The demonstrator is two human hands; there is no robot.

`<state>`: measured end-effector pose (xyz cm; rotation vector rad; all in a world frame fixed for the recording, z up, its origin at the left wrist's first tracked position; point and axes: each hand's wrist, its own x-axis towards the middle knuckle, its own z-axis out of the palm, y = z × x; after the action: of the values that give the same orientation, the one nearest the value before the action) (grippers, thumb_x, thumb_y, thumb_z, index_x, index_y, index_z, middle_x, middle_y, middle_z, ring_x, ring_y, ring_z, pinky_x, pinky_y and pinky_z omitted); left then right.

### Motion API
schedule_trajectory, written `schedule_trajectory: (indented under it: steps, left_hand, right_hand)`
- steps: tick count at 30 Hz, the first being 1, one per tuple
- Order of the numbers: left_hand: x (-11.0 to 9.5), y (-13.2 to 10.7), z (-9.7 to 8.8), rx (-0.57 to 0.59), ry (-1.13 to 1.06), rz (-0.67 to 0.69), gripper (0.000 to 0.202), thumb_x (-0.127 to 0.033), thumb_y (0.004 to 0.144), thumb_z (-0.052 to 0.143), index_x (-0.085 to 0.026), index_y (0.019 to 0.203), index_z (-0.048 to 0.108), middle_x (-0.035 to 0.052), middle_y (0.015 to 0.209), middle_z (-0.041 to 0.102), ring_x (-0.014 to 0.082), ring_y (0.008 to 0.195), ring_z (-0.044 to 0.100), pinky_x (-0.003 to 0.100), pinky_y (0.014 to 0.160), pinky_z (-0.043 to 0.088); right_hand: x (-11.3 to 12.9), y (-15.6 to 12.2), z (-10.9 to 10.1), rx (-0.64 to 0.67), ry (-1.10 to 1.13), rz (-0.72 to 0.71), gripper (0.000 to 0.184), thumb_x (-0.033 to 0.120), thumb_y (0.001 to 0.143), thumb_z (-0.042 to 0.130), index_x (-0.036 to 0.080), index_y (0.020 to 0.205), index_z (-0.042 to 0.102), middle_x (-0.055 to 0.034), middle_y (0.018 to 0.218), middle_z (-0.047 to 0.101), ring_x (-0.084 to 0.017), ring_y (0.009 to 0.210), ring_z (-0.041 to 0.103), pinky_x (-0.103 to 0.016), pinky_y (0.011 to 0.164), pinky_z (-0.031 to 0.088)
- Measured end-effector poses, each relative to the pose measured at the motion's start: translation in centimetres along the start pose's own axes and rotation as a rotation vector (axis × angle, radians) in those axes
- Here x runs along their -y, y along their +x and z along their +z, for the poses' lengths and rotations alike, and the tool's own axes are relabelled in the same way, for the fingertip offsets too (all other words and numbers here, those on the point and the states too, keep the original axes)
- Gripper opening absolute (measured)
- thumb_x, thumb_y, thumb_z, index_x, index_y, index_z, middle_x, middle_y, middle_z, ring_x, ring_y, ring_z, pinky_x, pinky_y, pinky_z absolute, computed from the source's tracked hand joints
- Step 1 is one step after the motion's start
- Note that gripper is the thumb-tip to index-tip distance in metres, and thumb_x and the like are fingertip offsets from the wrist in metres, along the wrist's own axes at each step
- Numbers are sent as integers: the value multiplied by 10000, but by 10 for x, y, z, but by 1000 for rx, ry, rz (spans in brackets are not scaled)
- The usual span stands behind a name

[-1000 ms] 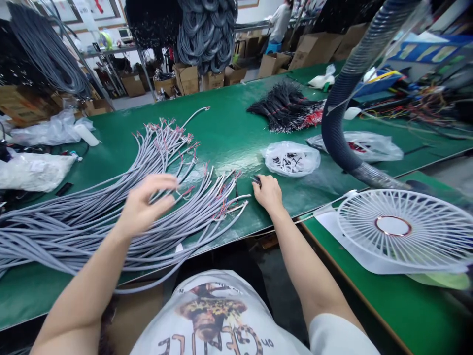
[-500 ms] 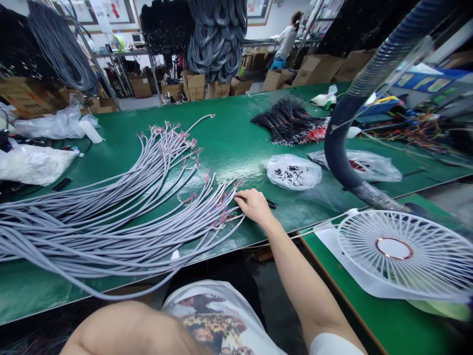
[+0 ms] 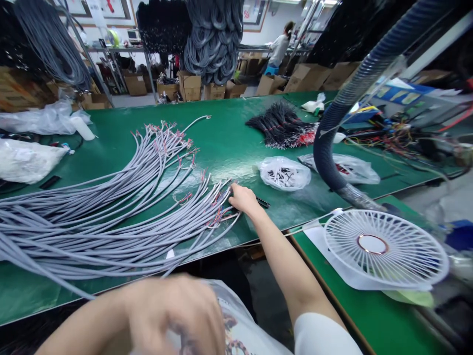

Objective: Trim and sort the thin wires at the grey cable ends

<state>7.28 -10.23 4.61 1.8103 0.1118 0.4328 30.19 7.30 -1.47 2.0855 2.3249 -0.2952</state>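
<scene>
A large bundle of grey cables (image 3: 111, 217) fans across the green table (image 3: 229, 138), their stripped red-tipped ends pointing right. My right hand (image 3: 242, 198) rests at those ends with its fingers curled down; what they pinch is hidden. A thin black piece (image 3: 263, 202) sticks out from under it on the right. My left hand (image 3: 177, 315) is close to my body at the bottom of the view, smeared by motion, so its fingers cannot be read.
A clear bag of small black parts (image 3: 284, 173) lies right of my right hand, another bag (image 3: 351, 168) beyond it. A ribbed hose (image 3: 332, 123) curves down above a white fan (image 3: 384, 246). Black wires (image 3: 281, 125) lie further back. A person (image 3: 279, 47) works far behind.
My right hand slid left from the black piece onto the cable ends. My left hand left the cable bundle, drew back toward my body and is now low in view.
</scene>
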Motion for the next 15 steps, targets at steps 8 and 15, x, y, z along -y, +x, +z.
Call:
schedule_trajectory:
  steps: [8,15]
  left_hand:
    - [65,-27,-109,-497,1112,-805,322,-325,932,347,-196,966,640,72,880,705,212,819,648,318,762,464]
    - [75,-20,-126,-371,1330,-900,397,-451,906,407,-189,867,702,110,962,713,262,953,628,351,797,422]
  right_hand:
    - [-26,-10,-4,-317,390,133,340,167,731,470,195,1069,482,-30,755,620,-239,789,658,-339,756,484]
    - [-30,-31,-11,-587,1237,39,271,210,734,452,230,995,378,24,790,451,-116,543,592,-273,584,524]
